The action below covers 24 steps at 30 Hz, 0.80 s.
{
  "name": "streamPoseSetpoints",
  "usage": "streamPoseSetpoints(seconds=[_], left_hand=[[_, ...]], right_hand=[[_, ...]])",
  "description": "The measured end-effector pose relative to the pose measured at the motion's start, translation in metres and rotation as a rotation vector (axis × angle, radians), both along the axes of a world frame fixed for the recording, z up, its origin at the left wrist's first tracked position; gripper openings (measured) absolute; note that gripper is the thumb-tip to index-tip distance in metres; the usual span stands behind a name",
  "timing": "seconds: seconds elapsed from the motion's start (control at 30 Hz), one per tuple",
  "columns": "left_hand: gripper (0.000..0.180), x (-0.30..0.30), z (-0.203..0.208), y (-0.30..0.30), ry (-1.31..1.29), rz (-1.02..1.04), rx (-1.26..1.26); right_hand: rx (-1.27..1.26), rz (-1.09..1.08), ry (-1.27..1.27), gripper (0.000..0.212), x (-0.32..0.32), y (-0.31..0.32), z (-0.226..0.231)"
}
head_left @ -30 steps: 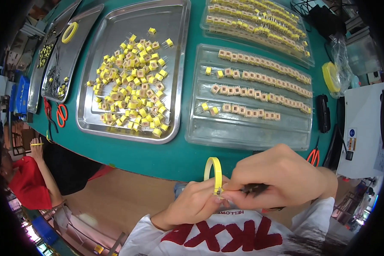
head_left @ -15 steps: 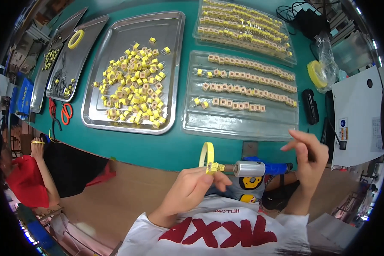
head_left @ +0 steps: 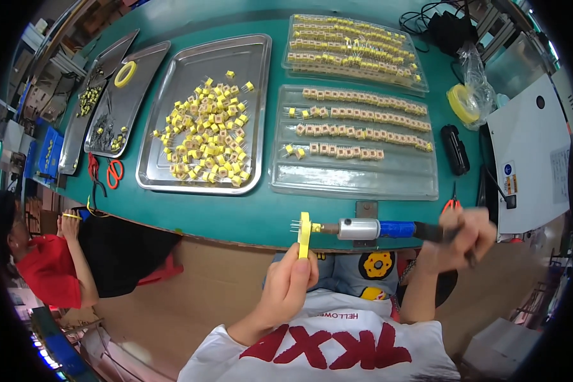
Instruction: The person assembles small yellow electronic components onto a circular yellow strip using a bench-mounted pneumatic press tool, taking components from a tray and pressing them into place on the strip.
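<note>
My left hand [head_left: 291,280] pinches a roll of yellow tape [head_left: 304,239], held edge-on and upright. At the top of the roll sits a small part with thin metal pins [head_left: 295,226], against the tip of a hand-sized powered driver [head_left: 358,228] with silver and blue body. The driver lies level at the table edge on a dark metal bracket [head_left: 365,210]. My right hand [head_left: 468,239] is blurred by motion beside the driver's black rear end, fingers curled round a dark, smeared object. Just above it are orange-handled pliers or snips [head_left: 452,204], partly hidden.
A steel tray [head_left: 148,181] holds a heap of yellow-wrapped parts. Clear plastic trays [head_left: 356,184] hold rows of similar parts. To the left lie narrower trays [head_left: 148,57] and red-handled cutters [head_left: 114,173]. A white machine [head_left: 535,153] stands right; a co-worker in red [head_left: 48,267] sits left.
My left hand has turned the tape roll edge-on at the driver's tip. The right hand, open before, has dropped lower and curled round something dark. The orange-handled tool has come into sight.
</note>
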<state>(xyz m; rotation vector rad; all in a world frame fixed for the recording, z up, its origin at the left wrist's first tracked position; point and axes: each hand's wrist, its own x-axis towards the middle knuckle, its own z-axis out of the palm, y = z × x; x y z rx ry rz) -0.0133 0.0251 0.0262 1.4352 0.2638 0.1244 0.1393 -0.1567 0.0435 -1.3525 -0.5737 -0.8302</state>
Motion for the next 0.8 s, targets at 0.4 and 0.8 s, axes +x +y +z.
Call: streamPoseSetpoints(seconds=[0.4, 0.8], left_hand=[[0.027, 0.014, -0.003, 0.003, 0.018, 0.016, -0.049], [0.022, 0.022, 0.003, 0.01, 0.029, 0.039, -0.041]], right_hand=[[-0.041, -0.175, 0.34, 0.015, -0.069, -0.01, -0.041], [-0.292, -0.146, 0.537, 0.01, -0.001, 0.005, -0.053]])
